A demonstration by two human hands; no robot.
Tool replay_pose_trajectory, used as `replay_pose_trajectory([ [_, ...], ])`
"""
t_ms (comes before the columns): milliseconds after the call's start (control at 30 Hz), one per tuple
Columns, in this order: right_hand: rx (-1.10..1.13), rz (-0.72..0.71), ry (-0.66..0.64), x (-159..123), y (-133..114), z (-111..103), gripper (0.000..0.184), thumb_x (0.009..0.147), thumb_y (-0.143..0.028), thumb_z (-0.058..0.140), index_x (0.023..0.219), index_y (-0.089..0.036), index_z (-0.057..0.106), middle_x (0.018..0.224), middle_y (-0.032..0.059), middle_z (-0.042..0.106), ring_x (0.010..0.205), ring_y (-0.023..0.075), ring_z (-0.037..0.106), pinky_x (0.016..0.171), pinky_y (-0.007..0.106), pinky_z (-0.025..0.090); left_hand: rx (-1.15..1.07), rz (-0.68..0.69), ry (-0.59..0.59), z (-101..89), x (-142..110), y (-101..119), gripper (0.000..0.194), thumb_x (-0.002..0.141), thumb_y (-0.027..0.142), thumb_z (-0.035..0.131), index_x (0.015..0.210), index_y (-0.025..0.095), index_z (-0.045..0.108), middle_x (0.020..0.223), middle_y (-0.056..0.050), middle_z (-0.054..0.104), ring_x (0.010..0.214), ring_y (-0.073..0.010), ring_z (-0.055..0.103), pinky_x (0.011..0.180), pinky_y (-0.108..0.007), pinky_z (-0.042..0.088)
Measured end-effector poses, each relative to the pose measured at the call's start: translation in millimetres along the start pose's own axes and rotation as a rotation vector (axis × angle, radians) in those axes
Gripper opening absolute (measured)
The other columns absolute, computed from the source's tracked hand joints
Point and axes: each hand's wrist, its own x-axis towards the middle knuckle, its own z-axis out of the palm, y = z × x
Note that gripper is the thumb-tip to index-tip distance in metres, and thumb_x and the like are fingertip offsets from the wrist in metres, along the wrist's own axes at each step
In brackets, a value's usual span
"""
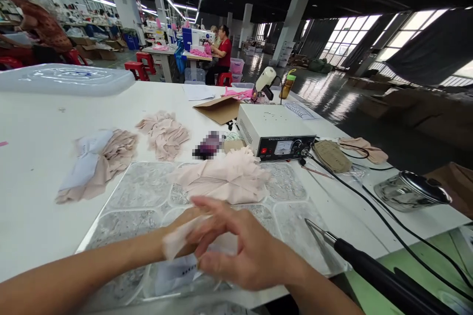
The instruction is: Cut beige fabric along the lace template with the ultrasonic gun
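Note:
My right hand (251,251) is over the near part of a clear patterned mat, its fingers curled round a small beige fabric piece (179,241), blurred by motion. Behind it, my left hand (186,219) reaches in, crossing close to the right; its fingers are mostly hidden. Below them, a white paper band (173,275) with dark print lies on the mat (136,182). Just beyond my hands rests a fanned pile of beige fabric pieces (225,177). To the right, a black-handled pen-like tool with a metal tip (354,253) points toward the mat.
More beige pieces (164,135) and a paper-banded bundle (92,162) lie left. A white control box (277,128) with cables (354,187) stands behind, near a glass jar (410,192). A plastic lid (70,78) sits far left. A person in red (223,51) works at a sewing machine beyond.

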Motion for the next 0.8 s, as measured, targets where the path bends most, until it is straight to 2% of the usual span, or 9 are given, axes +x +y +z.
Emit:
replay_pose_trajectory([
  [67,-0.029,-0.001,0.005,4,4,-1,0.053,0.08,-0.038,0.064,0.131,-0.026,0.052,0.095,0.0029,0.07,0.08,0.016,0.068,0.067,0.027,0.052,-0.011,0.025,-0.04,-0.4,2,-4,0.028,0.083,0.024,0.057,0.11,0.022,0.063,0.072,0.0,0.062,0.06,-0.0157,0.056,0.054,-0.025,0.044],
  [133,-0.07,0.107,0.226,-4,22,-14,0.032,0.084,-0.039,0.057,0.11,-0.021,0.063,0.08,0.0014,0.068,0.07,0.0146,0.065,0.067,0.028,0.052,-0.03,0.04,-0.072,-3.7,0,-8,0.031,0.084,0.024,0.053,0.114,0.021,0.061,0.072,0.0,0.061,0.059,-0.0152,0.056,0.053,-0.024,0.043],
  [200,-0.169,0.265,0.367,-18,48,-32,0.027,0.084,-0.041,0.053,0.094,-0.02,0.065,0.069,-0.0004,0.063,0.063,0.0134,0.061,0.062,0.027,0.05,-0.074,0.049,-0.082,-9.2,-2,-8,0.031,0.088,0.02,0.046,0.115,0.019,0.062,0.078,-0.002,0.061,0.061,-0.0145,0.057,0.057,-0.023,0.043],
  [300,-0.246,0.365,0.355,-40,83,-47,0.025,0.081,-0.04,0.053,0.08,-0.018,0.065,0.06,-0.0009,0.058,0.053,0.0134,0.055,0.052,0.026,0.045,-0.162,0.074,-0.101,-18.0,-2,-5,0.031,0.09,0.016,0.043,0.112,0.02,0.064,0.086,-0.004,0.062,0.068,-0.0138,0.059,0.064,-0.022,0.043],
  [400,-0.339,0.388,0.386,-48,97,-40,0.029,0.078,-0.038,0.058,0.098,-0.019,0.065,0.081,0.0025,0.065,0.058,0.0134,0.056,0.056,0.028,0.047,-0.193,0.09,-0.143,-22.4,3,-2,0.031,0.087,0.015,0.048,0.114,0.021,0.061,0.083,-0.002,0.063,0.067,-0.0132,0.057,0.061,-0.019,0.041],
  [500,-0.467,0.368,0.445,-41,98,-19,0.032,0.071,-0.035,0.067,0.099,-0.02,0.064,0.089,0.0038,0.063,0.066,0.0157,0.056,0.064,0.03,0.046,-0.172,0.083,-0.171,-23.1,8,-1,0.029,0.084,0.013,0.048,0.109,0.02,0.06,0.082,-0.001,0.063,0.066,-0.0129,0.057,0.059,-0.018,0.04],
  [600,-0.55,0.322,0.453,-32,96,-5,0.013,0.07,-0.027,0.064,0.081,-0.02,0.063,0.082,0.0033,0.06,0.073,0.0184,0.053,0.069,0.031,0.041,-0.161,0.089,-0.196,-25.7,11,1,0.026,0.083,0.01,0.048,0.102,0.019,0.063,0.09,-0.004,0.067,0.071,-0.0136,0.06,0.062,-0.019,0.042],
  [667,-0.547,0.303,0.414,-31,95,-4,0.002,0.071,-0.021,0.058,0.071,-0.02,0.059,0.077,0.0017,0.057,0.07,0.0169,0.05,0.067,0.03,0.037,-0.152,0.093,-0.209,-29.4,13,3,0.026,0.082,0.009,0.048,0.1,0.018,0.065,0.092,-0.004,0.068,0.073,-0.0144,0.062,0.064,-0.019,0.044],
  [800,-0.443,0.342,0.342,-37,91,-19,0.01,0.075,-0.018,0.049,0.068,-0.02,0.056,0.067,-0.0016,0.055,0.063,0.0137,0.046,0.058,0.025,0.033,-0.153,0.106,-0.23,-37.4,17,6,0.026,0.084,0.008,0.048,0.098,0.019,0.068,0.09,-0.003,0.069,0.07,-0.0135,0.062,0.065,-0.02,0.046],
])
